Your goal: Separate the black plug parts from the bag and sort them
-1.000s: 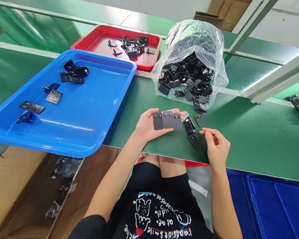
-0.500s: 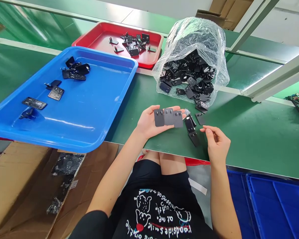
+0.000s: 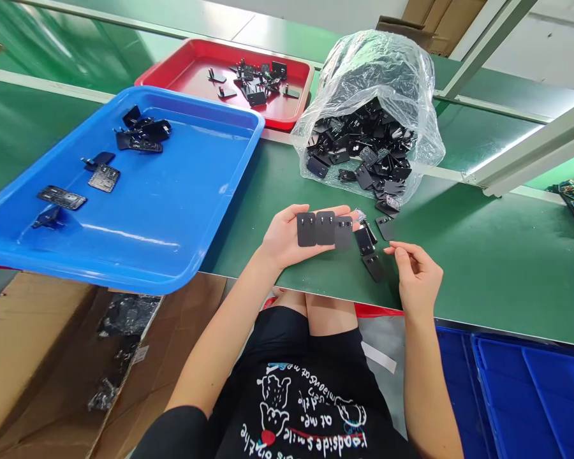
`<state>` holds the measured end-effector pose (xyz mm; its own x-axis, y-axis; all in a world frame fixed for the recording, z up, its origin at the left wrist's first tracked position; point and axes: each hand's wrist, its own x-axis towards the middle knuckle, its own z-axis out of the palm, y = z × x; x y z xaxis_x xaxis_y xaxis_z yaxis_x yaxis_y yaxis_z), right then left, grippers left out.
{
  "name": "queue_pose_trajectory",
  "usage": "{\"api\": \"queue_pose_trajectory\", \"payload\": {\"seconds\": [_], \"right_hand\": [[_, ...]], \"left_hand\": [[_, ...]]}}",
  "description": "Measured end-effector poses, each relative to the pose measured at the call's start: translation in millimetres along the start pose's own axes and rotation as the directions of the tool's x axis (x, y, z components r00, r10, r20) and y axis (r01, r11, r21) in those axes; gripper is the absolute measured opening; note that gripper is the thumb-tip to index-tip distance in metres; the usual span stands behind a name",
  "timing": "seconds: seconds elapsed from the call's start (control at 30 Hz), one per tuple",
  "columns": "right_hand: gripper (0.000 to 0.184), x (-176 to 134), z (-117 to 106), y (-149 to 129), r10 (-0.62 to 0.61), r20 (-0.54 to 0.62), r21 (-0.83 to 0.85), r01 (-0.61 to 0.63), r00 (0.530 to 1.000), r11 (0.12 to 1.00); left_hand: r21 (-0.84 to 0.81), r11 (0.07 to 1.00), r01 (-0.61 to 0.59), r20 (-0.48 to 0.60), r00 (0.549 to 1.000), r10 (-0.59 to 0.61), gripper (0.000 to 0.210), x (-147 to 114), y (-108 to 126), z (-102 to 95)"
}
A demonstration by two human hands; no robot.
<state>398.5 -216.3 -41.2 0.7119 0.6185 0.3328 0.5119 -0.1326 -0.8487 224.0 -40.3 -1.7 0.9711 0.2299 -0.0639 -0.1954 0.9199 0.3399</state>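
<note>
**Three black plates (image 3: 325,228) lie in a row on an open left hand (image 3: 283,239)**

The plates sit side by side across the palm and fingers, just above the near part of the green counter (image 3: 483,271), the one farthest right set slightly lower than the other two. Each shows small metal pins near its upper edge. The left hand is spread flat, palm up, bearing them without closing around them. The right hand (image 3: 418,277) is relaxed and half-open, fingers bent, thumb close to the forefinger, near the counter's front edge.

Between the hands, a few loose black pieces (image 3: 363,241) lie on the counter, some touching one another. Beyond them a clear plastic bag (image 3: 382,70) rests with its mouth facing the person, packed with a heap of similar dark parts (image 3: 382,153).

To the left, a large blue tray (image 3: 172,217) holds scattered black parts (image 3: 146,135) along its left side. Behind it, a red tray (image 3: 186,73) carries a cluster of black parts with pins. Below the counter stand a cardboard box (image 3: 33,338) at left and blue bins (image 3: 536,389) at right.
</note>
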Motion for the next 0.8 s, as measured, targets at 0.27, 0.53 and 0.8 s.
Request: {"api": "queue_pose_trajectory", "payload": {"seconds": [0.27,0.53,0.8], "right_hand": [[0.023,0,-2,2,-0.076,0.019,-0.029,0.076,0.997,0.997],[0.084,12,21,-27,-0.511,0.412,-0.162,0.612,0.755,0.774],[0.069,28,35,-39,-0.564,0.418,-0.099,0.653,0.712,0.751]], "left_hand": [[-0.005,1.0,0.001,0.032,0.999,-0.001,0.068,-2,-1,1.4],[-0.014,0.999,0.043,0.027,0.999,-0.043,0.066,0,1,-1.2],[0.007,0.998,0.056,-0.011,0.998,-0.056,0.063,1,2,-3.7]]}}
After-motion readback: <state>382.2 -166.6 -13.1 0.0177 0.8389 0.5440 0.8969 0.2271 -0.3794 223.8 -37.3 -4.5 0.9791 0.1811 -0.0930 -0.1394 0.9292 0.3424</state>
